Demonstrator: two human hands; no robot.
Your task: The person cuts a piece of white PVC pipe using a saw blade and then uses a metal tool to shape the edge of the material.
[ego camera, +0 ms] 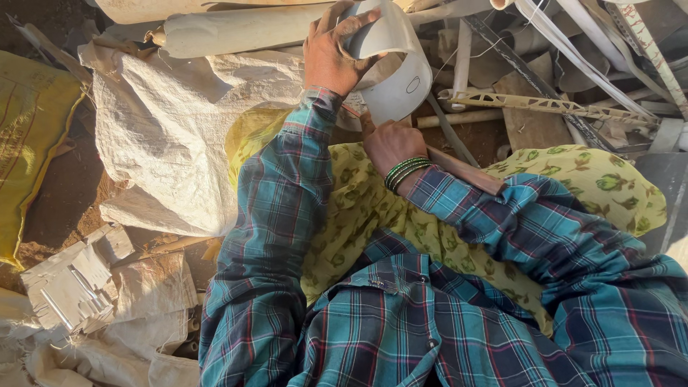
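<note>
My left hand grips the upper edge of a curved piece of grey-white plastic pipe, split open and bent into an arc. Just below it, my right hand, with green bangles on the wrist, is closed around a wooden handle that slants down to the right; its working end is hidden behind the hand and the pipe piece. Both arms wear teal plaid sleeves. A yellow flowered cloth covers my lap under the hands.
A big white woven sack lies to the left, with a yellow sack beyond it. Broken white plastic pieces sit at the lower left. Long pipes and strips are piled at the top and right.
</note>
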